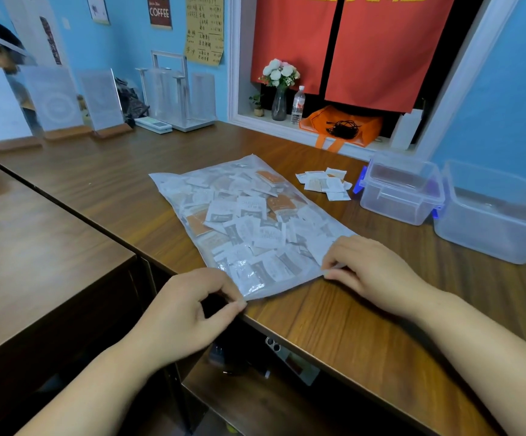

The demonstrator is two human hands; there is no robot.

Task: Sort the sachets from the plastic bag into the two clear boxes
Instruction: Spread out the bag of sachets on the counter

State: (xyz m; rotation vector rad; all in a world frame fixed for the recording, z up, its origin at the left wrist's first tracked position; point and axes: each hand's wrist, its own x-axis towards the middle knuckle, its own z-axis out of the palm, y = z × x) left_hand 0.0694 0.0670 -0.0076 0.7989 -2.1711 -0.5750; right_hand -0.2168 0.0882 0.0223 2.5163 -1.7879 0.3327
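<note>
Sachets, white ones and a few orange, fill the flat plastic bag lying on the wooden counter. Its long axis runs away from the person and leans to their left. The near short edge sits right at the counter's front lip, and both hands are on it.

The left hand pinches the near-left corner between thumb and forefinger, with the other fingers curled under. The right hand lies knuckles-up at the other end of the same edge, its fingertips closed narrowly on the film, as far as I can see.

That edge looks like the mouth, so I'd guess the next move is pulling it apart.

The smaller clear box with blue latches and the larger clear box stand side by side beyond the right hand, well apart from the bag. A small heap of loose sachets lies between the bag and the boxes. The right hand is the nearer for carrying.
</note>
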